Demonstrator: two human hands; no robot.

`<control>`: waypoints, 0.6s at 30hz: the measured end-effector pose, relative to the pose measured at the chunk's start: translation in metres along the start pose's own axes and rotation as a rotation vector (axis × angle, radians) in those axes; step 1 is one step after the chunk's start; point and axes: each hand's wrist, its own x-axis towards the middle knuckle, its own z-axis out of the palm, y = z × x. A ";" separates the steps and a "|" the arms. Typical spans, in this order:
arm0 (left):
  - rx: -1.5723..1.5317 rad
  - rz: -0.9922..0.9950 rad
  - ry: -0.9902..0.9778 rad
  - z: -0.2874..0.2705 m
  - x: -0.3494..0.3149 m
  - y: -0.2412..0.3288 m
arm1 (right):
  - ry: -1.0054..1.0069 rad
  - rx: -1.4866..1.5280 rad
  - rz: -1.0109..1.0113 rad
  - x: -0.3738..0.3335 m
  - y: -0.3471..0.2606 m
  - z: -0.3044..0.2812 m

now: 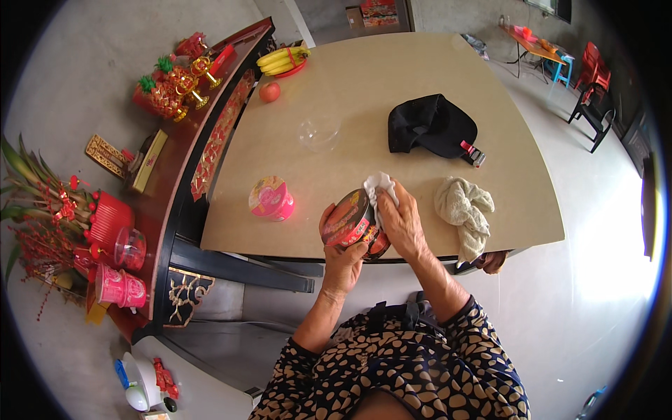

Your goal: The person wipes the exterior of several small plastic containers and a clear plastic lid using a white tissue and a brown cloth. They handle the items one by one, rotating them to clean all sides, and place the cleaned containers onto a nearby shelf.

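Stretching across the middle of the frame, a beige tabletop [364, 77] is filling most of a room with grey walls and a pale, shiny floor [546, 308]. Along the left, a long red-brown wooden stand [183, 150] is carrying gold goblets [187, 82], pink tubs [120, 287] and a leafy plant [31, 182] hung with red ornaments. A red chair [593, 66] and a black chair [593, 114] are standing at upper right.

Bananas [283, 60] are resting on a red plate [297, 68] at the tabletop's upper left, with a round red fruit [269, 92] lying just below. A clear plastic dome [320, 134] is sitting near the centre, a pink cup [271, 199] is standing at lower left, and a black cap [430, 126] is lying to the right, above a bunched cream knit cloth [465, 210].

At lower centre, by the tabletop's near edge, a black-and-red lidded bowl [348, 218] is tilting between the two hands. The left hand [341, 266] is gripping it from the left and below, thumb on its near side, fingers curling around it. The right hand [400, 217] is pinching a crumpled white cloth [379, 187] against the bowl's right side.
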 end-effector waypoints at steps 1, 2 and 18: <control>-0.028 -0.014 0.001 -0.001 -0.001 0.000 | -0.036 0.071 0.093 0.003 0.001 -0.001; -0.056 -0.029 0.002 -0.001 -0.002 0.000 | -0.064 0.137 0.187 0.006 0.001 -0.002; 0.025 0.015 0.043 0.003 -0.002 0.009 | -0.017 -0.141 -0.413 -0.018 -0.028 -0.003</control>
